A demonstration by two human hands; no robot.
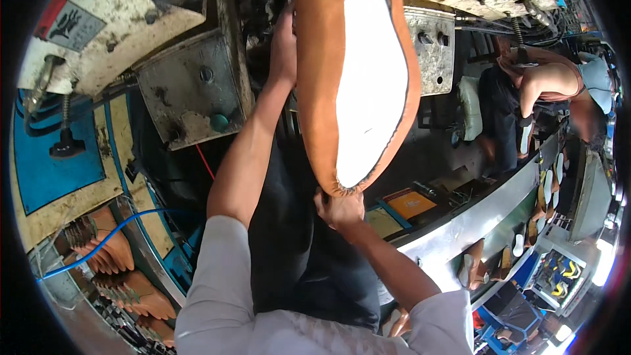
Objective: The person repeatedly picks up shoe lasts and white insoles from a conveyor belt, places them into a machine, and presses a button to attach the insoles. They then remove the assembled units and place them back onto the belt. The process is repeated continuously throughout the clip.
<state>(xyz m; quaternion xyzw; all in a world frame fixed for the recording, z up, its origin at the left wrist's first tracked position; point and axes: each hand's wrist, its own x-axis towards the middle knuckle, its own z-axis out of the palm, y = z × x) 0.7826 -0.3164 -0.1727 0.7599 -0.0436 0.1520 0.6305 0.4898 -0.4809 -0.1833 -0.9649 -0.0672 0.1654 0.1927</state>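
Observation:
A tan leather shoe upper with a white insole stands out large in front of me, sole side toward me. Its gathered, crimped lower end rests in my right hand, whose fingers are closed around the rim. My left hand is against the left side of the upper higher up, partly hidden behind it. The far end of the upper runs out of the top of the picture.
Grimy machine housings flank me, with a black knob at left. Stacked brown leather pieces lie lower left beside a blue hose. A metal-edged conveyor carries shoes at right. Another person bends over farther right.

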